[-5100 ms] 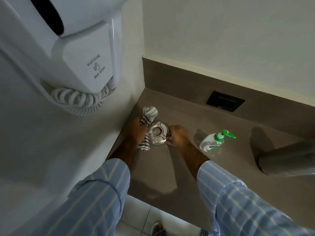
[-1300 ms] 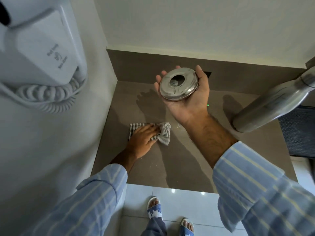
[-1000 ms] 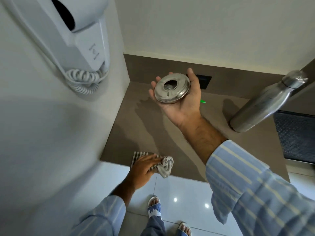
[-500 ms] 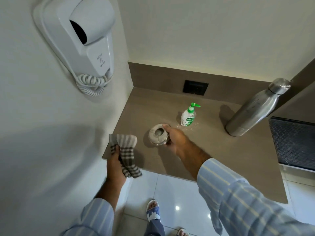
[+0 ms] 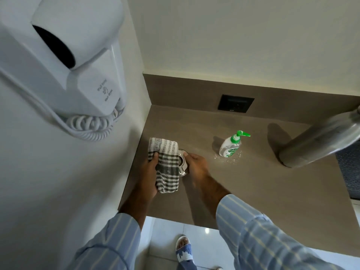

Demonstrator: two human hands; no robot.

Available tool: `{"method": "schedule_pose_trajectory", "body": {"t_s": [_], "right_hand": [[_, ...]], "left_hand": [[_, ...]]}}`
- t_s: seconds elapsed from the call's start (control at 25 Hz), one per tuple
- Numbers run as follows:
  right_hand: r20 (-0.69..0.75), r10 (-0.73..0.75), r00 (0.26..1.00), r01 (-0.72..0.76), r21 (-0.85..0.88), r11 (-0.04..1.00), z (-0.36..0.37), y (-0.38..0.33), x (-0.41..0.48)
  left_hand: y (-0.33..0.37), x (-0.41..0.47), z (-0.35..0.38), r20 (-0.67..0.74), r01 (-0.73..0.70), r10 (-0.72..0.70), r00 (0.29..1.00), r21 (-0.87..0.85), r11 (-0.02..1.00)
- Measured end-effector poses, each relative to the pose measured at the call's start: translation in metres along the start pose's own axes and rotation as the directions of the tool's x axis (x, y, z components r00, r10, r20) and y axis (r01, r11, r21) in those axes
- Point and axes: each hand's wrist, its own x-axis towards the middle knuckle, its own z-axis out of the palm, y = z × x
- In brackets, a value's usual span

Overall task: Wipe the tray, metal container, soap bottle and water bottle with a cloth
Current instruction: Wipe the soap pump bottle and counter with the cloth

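Note:
The round metal container (image 5: 182, 166) sits on the brown counter near its left edge, mostly hidden. My left hand (image 5: 149, 177) grips a green-and-white striped cloth (image 5: 165, 164) and holds it over the container's left side. My right hand (image 5: 195, 164) holds the container's right rim with fingers and thumb. The clear soap bottle (image 5: 230, 147) with a green pump stands upright to the right, water drops around its base. The steel water bottle (image 5: 319, 139) stands farther right, its top cut off by the frame. No tray is in view.
A white wall-mounted hair dryer (image 5: 64, 61) with a coiled cord hangs at the upper left. A black socket plate (image 5: 235, 103) is set in the backsplash. The brown counter (image 5: 263, 191) ends at a front edge, with white floor tiles and my sandalled foot (image 5: 184, 248) below.
My left hand has brought the cloth from the counter's front edge up onto the container. My right hand stays on the container, which it set down from the air a second ago.

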Motion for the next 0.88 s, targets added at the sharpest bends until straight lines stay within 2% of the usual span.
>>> {"method": "schedule_pose_trajectory", "body": {"t_s": [0.08,0.16,0.4,0.52,0.6,0.68,0.76,0.8,0.88], "right_hand": [[-0.042,-0.109,0.993,0.094,-0.260,0.961,0.006,-0.002,0.010],[-0.088,-0.206,0.975,0.142,-0.464,0.874,0.009,-0.006,0.017],[-0.013,-0.279,0.960,0.192,-0.695,0.693,0.014,-0.009,0.035],[-0.008,-0.325,0.946,0.220,-0.720,0.658,0.019,-0.007,0.035],[-0.076,-0.354,0.932,0.220,-0.659,0.719,0.017,-0.005,0.029],[-0.179,-0.341,0.923,0.192,-0.554,0.810,0.003,-0.003,0.021],[-0.250,-0.321,0.913,0.174,-0.474,0.863,-0.024,-0.001,0.010],[-0.275,-0.316,0.908,0.170,-0.448,0.878,-0.041,0.001,0.005],[-0.342,-0.319,0.884,0.155,-0.428,0.890,-0.078,-0.003,-0.005]], "left_hand": [[-0.001,0.015,0.004,-0.048,-0.025,0.027,0.999,0.041,0.999],[-0.001,0.028,0.005,-0.080,-0.040,0.048,0.996,0.103,0.994],[0.001,0.054,0.008,-0.068,-0.089,0.119,0.991,0.340,0.936],[-0.001,0.060,0.006,-0.076,-0.064,0.104,0.992,0.410,0.910],[0.001,0.058,0.002,-0.110,-0.071,0.136,0.985,0.459,0.885],[0.008,0.049,0.002,-0.165,-0.150,0.299,0.940,0.587,0.796],[0.020,0.036,0.014,-0.162,-0.282,0.487,0.858,0.645,0.710],[0.028,0.028,0.025,-0.147,-0.339,0.541,0.828,0.637,0.692],[0.043,0.010,0.057,-0.080,-0.383,0.536,0.840,0.613,0.691]]}}
